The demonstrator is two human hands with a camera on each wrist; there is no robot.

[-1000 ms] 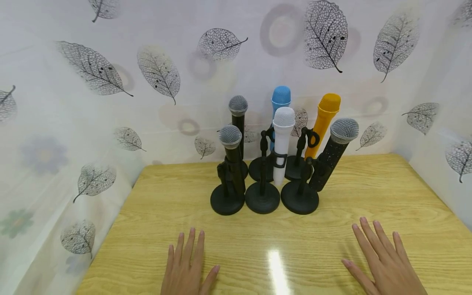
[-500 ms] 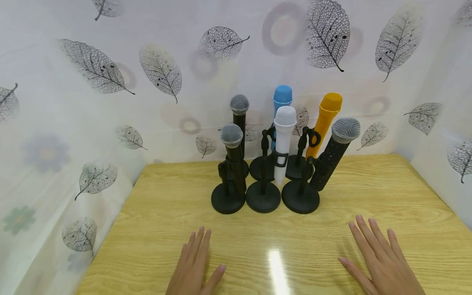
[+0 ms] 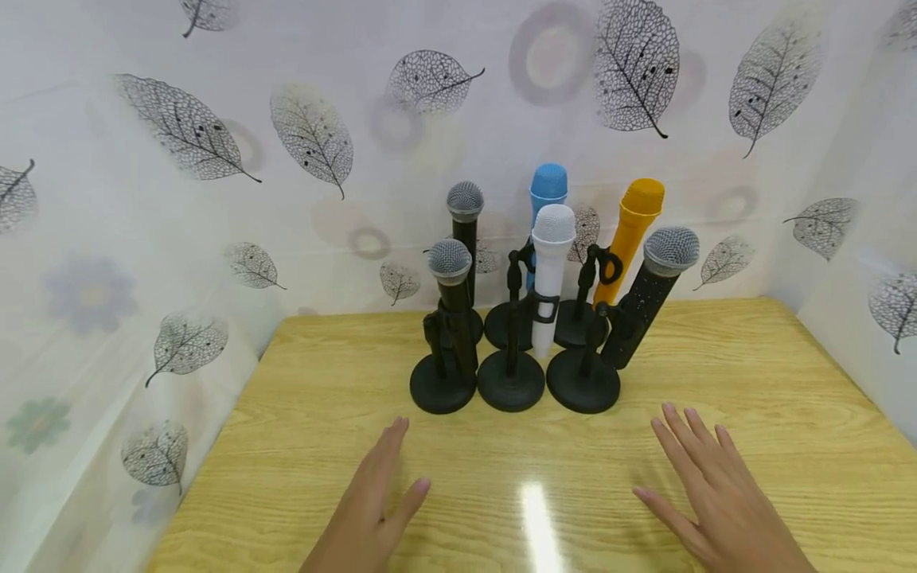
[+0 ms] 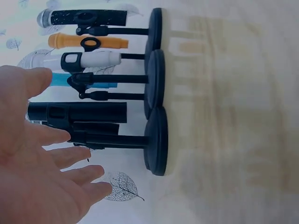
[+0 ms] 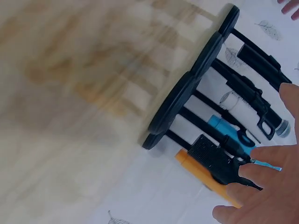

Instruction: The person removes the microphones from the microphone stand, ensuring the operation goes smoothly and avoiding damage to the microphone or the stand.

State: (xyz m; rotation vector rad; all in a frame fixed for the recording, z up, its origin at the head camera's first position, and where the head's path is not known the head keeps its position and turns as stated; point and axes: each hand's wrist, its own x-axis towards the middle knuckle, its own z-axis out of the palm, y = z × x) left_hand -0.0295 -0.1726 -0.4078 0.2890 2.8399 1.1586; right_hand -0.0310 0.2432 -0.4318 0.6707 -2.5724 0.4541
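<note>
Several microphones stand clustered on black round-based stands at the back of the table. In front are a black microphone with a silver head [image 3: 457, 318] on the left, a white microphone [image 3: 550, 263] in the middle and a speckled black microphone [image 3: 648, 298] leaning right. Behind them rise another black microphone [image 3: 465, 231], a blue microphone [image 3: 548, 185] and an orange microphone [image 3: 632, 239]. My left hand [image 3: 368, 501], fingers extended and thumb apart, is in front of the left stand, holding nothing. My right hand [image 3: 719, 493] spreads its fingers in front and to the right, also holding nothing.
The wood-grain table [image 3: 322, 382] reaches back to a white cloth backdrop [image 3: 301, 40] printed with leaves, which also rises along both sides. A bright light reflection lies on the tabletop between the hands. The stand bases [image 3: 511, 382] sit close together.
Both hands have moved forward toward the stands, the right one also leftward. My left hand has turned onto its edge, thumb up. The microphones stay where they were.
</note>
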